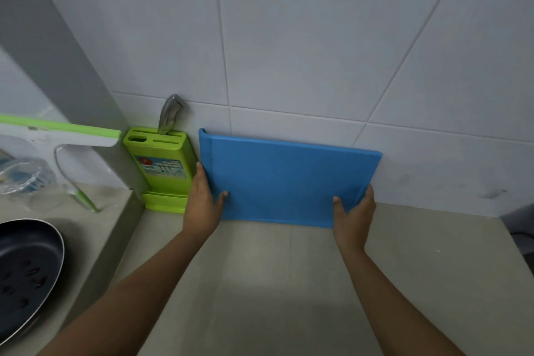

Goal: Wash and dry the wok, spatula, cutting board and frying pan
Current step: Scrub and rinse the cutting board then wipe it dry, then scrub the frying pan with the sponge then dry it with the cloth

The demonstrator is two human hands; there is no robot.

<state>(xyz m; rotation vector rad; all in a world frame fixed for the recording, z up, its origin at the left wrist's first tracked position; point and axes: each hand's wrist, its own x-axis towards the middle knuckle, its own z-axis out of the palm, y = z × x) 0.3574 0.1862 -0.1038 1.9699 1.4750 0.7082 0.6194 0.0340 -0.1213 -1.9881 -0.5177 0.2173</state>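
Blue rectangular plastic cutting board (289,182), as you held it: it stood on its long lower edge on the grey stone counter (289,283), with its top edge leaning against the white tiled wall (289,37). Your left hand (203,205) clasped the left short edge, with the thumb (223,196) laid on the front face. Your right hand (354,217) clasped the right short edge low down in the same way, its thumb (337,202) also on the face. The board's long axis ran left to right, square across your body. The two grips therefore sat at its opposite ends with the board between them, and neither hand was the nearer. Your left hand lay in the narrow gap between the board and the lime-green plastic knife block (161,165), which stood just beside it with one grey knife handle (170,115) in a slot. The dark non-stick frying pan (26,269) lay well apart at lower left. Judged from this, a lift would have to be even at both ends and drawn towards you, clear of the block.
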